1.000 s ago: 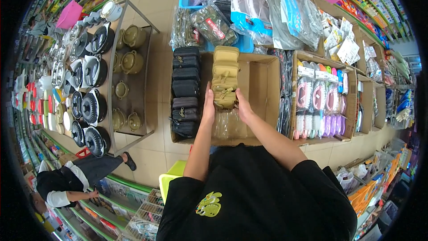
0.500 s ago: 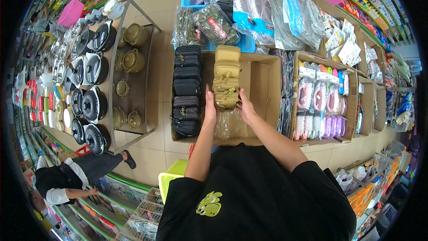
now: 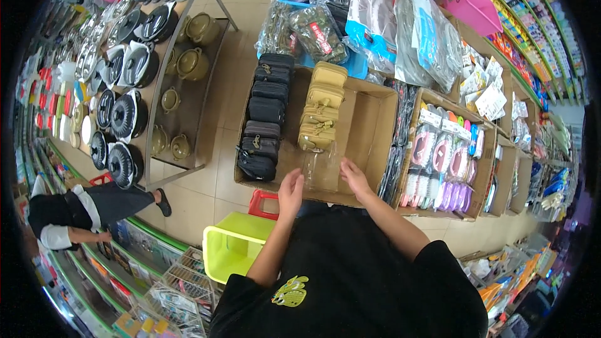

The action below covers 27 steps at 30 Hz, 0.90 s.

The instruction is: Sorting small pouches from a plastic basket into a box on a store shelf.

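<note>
A cardboard box (image 3: 369,119) in front of me holds two rows of zippered pouches. Black pouches (image 3: 266,109) line its left side, and tan pouches (image 3: 322,109) stand in a row beside them, reaching from the far wall toward the middle. Just in front of the nearest tan pouch is a clear plastic bag (image 3: 320,166). My left hand (image 3: 291,193) hovers near the box's front edge, fingers extended and apart from the pouches. Opposite it, my right hand (image 3: 355,180) is also open, palm turned inward. Neither hand grips anything I can see.
Blue bins with bagged goods (image 3: 319,31) stand beyond the box. A carton of brushes (image 3: 441,150) is on the right. Left is a rack of pots (image 3: 188,69). A lime-green bin (image 3: 235,247) and red stool (image 3: 263,203) are near my left arm. Another person (image 3: 75,216) stands at far left.
Both hands have let go of the nearest tan pouch and drawn back toward me. The tan row stays in the box. The whole view has shifted and tilted slightly.
</note>
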Each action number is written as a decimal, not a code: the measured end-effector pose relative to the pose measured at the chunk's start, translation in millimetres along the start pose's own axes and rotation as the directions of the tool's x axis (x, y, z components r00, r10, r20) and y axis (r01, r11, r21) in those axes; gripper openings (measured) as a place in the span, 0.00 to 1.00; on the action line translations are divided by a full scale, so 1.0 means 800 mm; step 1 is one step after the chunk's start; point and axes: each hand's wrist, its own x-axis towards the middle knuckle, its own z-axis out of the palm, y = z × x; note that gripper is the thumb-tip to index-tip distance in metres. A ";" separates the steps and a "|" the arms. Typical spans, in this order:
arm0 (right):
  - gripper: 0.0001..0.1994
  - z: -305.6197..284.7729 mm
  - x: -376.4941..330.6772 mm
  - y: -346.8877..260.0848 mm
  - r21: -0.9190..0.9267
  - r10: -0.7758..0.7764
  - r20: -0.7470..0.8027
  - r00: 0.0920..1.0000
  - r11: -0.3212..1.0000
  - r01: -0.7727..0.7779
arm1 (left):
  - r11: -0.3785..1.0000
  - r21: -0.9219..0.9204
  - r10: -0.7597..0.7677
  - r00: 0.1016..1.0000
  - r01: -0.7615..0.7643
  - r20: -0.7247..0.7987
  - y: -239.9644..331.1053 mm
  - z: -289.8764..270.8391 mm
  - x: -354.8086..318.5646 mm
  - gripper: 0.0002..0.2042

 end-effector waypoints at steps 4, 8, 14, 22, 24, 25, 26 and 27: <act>0.25 -0.018 -0.023 0.024 -0.371 -0.169 0.067 0.983 0.911 0.182 | 0.982 0.164 0.087 0.996 -0.091 0.031 0.008 0.006 -0.051 0.13; 0.17 -0.020 -0.064 0.013 -0.508 -0.240 0.199 0.950 0.804 0.309 | 0.945 0.282 0.194 0.978 -0.166 -0.074 -0.013 0.018 -0.106 0.11; 0.14 -0.050 -0.128 0.004 -0.542 -0.365 0.329 0.871 0.683 0.491 | 0.946 0.295 0.209 0.945 -0.131 -0.253 -0.057 0.038 -0.211 0.11; 0.10 -0.104 -0.172 0.068 -0.465 -0.193 0.521 0.831 0.753 0.466 | 0.986 0.165 0.078 0.835 0.016 -0.544 -0.167 0.055 -0.400 0.11; 0.10 -0.121 -0.169 0.100 -0.547 -0.146 0.572 0.807 0.665 0.508 | 0.984 0.169 0.063 0.800 0.048 -0.597 -0.183 0.055 -0.443 0.11; 0.10 -0.127 -0.169 0.114 -0.587 -0.086 0.593 0.800 0.634 0.504 | 0.984 0.145 0.006 0.794 0.105 -0.608 -0.189 0.052 -0.461 0.12; 0.10 -0.129 -0.173 0.124 -0.623 -0.028 0.610 0.792 0.600 0.502 | 0.980 0.121 -0.051 0.785 0.159 -0.617 -0.197 0.047 -0.477 0.12; 0.10 -0.130 -0.175 0.132 -0.657 0.003 0.630 0.777 0.535 0.531 | 0.981 0.112 -0.053 0.775 0.158 -0.630 -0.206 0.039 -0.490 0.12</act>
